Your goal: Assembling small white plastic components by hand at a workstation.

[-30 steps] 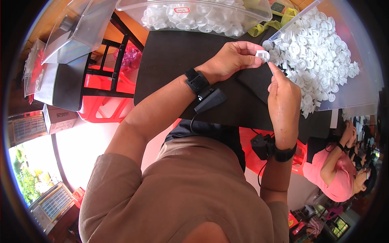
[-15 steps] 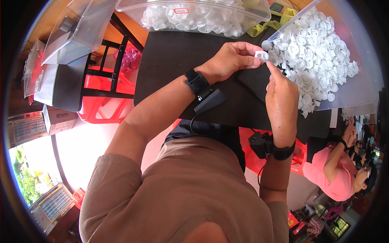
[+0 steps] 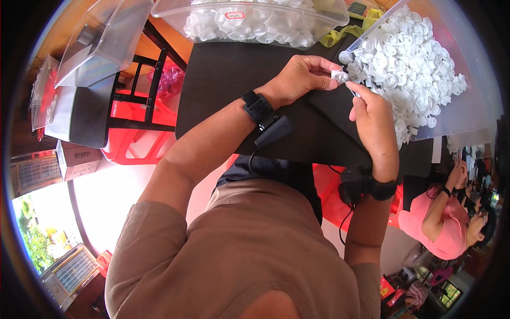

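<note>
Between the thumb and fingers of my left hand (image 3: 300, 81) is a small white plastic piece (image 3: 339, 76), held over the far right part of the dark table. My right hand (image 3: 376, 119) is closed just to its right, with the index fingertip at the piece's edge. A thin pale sliver shows beside that index finger, too small to name. Beyond my right hand lies a large heap of similar white plastic pieces (image 3: 406, 58), many of them round, spilling from a clear plastic bin (image 3: 461, 119) tipped toward me.
A second clear bin (image 3: 159, 9) with white pieces stands at the table's far edge. Yellow-green plastic (image 3: 332, 38) lies between the bins. A black tabletop (image 3: 228, 69) spreads under my forearms. Red stools (image 3: 133, 143) stand at the left. A person in pink (image 3: 433, 223) sits at the right.
The white piece in my left hand has been turned and shifted slightly left. My right hand has moved a little right and down, its index finger more bent.
</note>
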A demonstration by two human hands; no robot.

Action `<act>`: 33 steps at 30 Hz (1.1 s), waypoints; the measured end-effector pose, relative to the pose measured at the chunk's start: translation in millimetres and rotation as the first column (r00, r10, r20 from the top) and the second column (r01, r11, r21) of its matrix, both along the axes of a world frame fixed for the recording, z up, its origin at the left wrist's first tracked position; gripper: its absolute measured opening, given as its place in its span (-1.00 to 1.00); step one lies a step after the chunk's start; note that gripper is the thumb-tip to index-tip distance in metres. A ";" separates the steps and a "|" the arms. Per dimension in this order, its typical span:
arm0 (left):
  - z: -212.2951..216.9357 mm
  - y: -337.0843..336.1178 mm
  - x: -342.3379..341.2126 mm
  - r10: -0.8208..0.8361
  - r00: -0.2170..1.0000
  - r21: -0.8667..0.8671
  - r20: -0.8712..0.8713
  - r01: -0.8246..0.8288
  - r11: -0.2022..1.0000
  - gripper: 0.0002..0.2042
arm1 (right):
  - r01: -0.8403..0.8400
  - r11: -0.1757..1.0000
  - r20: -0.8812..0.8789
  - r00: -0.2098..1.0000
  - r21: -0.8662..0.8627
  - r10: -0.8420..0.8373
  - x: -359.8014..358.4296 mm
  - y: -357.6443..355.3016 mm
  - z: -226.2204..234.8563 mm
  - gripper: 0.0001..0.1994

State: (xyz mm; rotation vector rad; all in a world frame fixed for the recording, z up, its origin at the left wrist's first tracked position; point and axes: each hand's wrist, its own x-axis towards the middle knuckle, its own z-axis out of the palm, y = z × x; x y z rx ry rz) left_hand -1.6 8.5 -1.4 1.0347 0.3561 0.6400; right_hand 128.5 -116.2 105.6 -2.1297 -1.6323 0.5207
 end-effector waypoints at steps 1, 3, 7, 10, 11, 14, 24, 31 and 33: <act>-0.3 1.3 -0.1 0.001 1.000 0.036 -0.007 -0.001 0.999 -0.67 | -0.014 0.999 -0.103 0.995 0.030 0.017 10.3 -0.6 -8.0 -0.70; 0.1 1.5 -0.5 0.004 1.000 0.072 -0.014 -0.003 0.997 -0.67 | -0.003 1.000 -0.171 0.985 -0.006 0.002 16.5 -1.5 -6.9 -0.71; 3.3 -1.0 -0.1 -0.002 1.000 0.039 0.005 0.002 0.999 -0.68 | 0.043 0.998 -0.100 0.994 0.050 -0.038 3.8 -10.1 -10.3 -0.71; 1.2 0.6 -0.2 0.004 0.999 0.007 0.053 -0.005 1.000 -0.67 | 0.099 0.988 -0.085 0.992 0.117 -0.089 -7.0 -12.8 -14.3 -0.70; -0.2 1.1 -0.5 0.005 0.997 -0.012 0.076 -0.004 1.000 -0.67 | 0.096 0.989 -0.086 0.993 0.115 -0.086 -7.6 -13.7 -15.5 -0.70; 1.2 1.4 0.0 0.004 0.995 -0.055 0.104 0.002 0.998 -0.67 | 0.109 0.973 -0.024 0.994 0.201 -0.106 -7.9 -15.5 -15.6 -0.70; -4.0 4.0 3.4 0.021 0.998 -0.015 0.060 -0.020 1.000 -0.68 | 0.002 0.966 0.267 0.961 0.259 -0.073 -7.4 -16.2 -35.2 -0.61; -4.3 4.8 4.6 0.045 0.999 0.014 0.014 -0.045 0.999 -0.67 | -0.051 0.960 0.379 0.924 0.275 -0.059 -6.3 -12.9 -36.9 -0.61; -4.5 4.7 5.0 0.048 0.999 0.024 0.017 -0.048 0.999 -0.67 | -0.049 0.960 0.379 0.923 0.277 -0.062 -6.8 -13.0 -36.9 -0.61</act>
